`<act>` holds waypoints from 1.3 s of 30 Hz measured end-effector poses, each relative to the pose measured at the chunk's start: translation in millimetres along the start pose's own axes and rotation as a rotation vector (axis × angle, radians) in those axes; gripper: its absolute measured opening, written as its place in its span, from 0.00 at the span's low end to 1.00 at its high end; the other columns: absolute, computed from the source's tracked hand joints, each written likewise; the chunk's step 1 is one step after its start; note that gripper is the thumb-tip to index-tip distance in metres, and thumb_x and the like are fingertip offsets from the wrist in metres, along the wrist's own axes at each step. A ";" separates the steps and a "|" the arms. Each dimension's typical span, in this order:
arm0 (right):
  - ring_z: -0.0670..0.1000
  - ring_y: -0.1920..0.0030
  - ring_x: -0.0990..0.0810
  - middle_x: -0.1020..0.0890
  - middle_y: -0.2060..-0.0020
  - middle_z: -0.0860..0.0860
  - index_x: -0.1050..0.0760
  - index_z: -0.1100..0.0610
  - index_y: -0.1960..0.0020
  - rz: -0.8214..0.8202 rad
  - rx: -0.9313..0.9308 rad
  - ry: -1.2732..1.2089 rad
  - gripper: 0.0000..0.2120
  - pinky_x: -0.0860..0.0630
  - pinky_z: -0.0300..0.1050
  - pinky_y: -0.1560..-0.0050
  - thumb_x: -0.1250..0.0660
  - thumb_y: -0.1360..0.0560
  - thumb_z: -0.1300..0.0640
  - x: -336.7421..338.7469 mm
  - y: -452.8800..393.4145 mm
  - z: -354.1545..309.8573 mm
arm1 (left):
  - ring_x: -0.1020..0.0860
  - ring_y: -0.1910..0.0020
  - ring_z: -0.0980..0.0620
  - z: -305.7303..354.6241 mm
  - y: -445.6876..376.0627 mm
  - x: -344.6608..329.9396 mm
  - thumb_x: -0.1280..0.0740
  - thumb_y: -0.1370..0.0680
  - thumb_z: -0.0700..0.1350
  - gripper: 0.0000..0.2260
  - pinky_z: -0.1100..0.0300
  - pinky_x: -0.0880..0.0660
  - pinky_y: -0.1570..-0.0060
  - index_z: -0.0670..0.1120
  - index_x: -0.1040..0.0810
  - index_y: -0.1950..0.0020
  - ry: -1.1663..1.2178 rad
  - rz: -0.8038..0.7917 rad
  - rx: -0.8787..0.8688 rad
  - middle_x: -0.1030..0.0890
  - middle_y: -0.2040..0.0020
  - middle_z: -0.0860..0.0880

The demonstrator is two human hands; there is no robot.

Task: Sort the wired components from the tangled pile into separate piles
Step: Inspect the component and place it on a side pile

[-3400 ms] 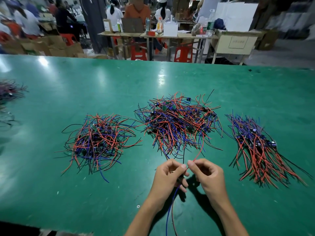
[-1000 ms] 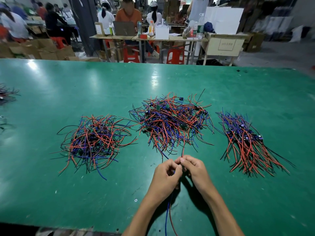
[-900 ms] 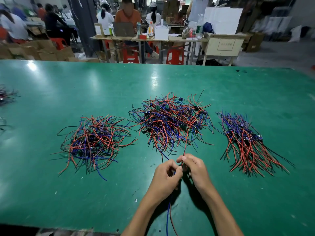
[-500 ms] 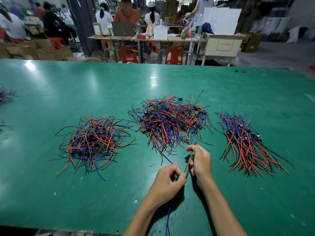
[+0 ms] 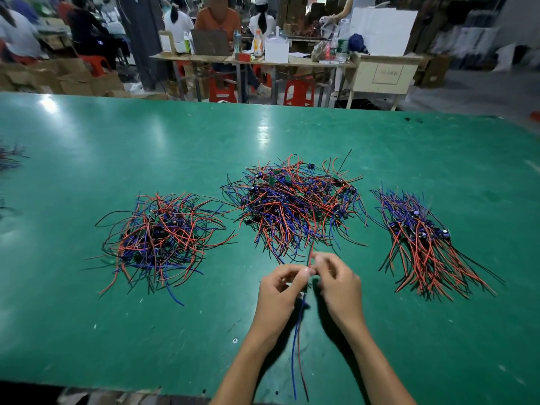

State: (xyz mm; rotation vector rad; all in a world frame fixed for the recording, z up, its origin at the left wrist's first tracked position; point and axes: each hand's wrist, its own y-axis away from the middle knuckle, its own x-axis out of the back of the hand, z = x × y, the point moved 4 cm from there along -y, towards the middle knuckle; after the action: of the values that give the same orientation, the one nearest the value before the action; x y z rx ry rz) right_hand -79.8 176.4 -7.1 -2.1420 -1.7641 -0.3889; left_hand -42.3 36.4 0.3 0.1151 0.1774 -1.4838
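Tangled pile [image 5: 295, 206]: red, blue and black wires with small green boards, heaped mid-tabletop. Left pile [image 5: 159, 239]: loose, splayed tangle of the same wires. Right pile [image 5: 423, 241]: wires roughly aligned, fanned toward the near edge. Single component [image 5: 298, 340]: blue and red leads trailing toward the near edge.

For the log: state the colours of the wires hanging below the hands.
Blue and red wires, clearest in the head view.

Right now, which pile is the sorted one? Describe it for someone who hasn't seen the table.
On the green table lie three wire piles in a row. Take the right pile, right of both hands. Unlike its tangled neighbours, its red and black wires lie combed parallel, fanning toward the near edge.
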 end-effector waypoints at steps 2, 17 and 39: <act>0.40 0.59 0.17 0.15 0.59 0.37 0.17 0.39 0.52 -0.152 0.173 0.109 0.04 0.20 0.45 0.51 0.28 0.24 0.49 -5.0 8.3 -6.1 | 0.19 0.59 0.54 -0.4 -2.2 5.3 0.30 0.22 0.42 0.04 0.62 0.22 0.56 0.45 0.15 0.53 0.128 0.055 0.045 0.15 0.57 0.45; 0.41 0.69 0.25 0.13 0.64 0.51 0.13 0.52 0.60 -0.191 0.044 -0.504 0.09 0.28 0.33 0.66 0.27 0.28 0.48 3.9 15.4 -12.1 | 0.31 0.70 0.56 -5.6 -5.5 18.6 0.24 0.30 0.45 0.07 0.67 0.31 0.68 0.44 0.21 0.60 0.507 0.135 0.167 0.25 0.67 0.49; 0.47 0.64 0.22 0.20 0.64 0.53 0.16 0.56 0.60 -0.334 -0.138 -0.830 0.10 0.23 0.40 0.59 0.25 0.30 0.49 13.1 11.0 -1.9 | 0.18 0.63 0.49 2.6 2.5 8.0 0.31 0.23 0.47 0.11 0.62 0.21 0.59 0.42 0.16 0.46 0.135 0.046 0.057 0.14 0.54 0.41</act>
State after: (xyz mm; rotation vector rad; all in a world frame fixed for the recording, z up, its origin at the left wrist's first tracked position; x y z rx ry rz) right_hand -66.5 185.3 -0.8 -2.2739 -2.6075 0.3908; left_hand -39.1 28.3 1.3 0.2641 0.2403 -1.4367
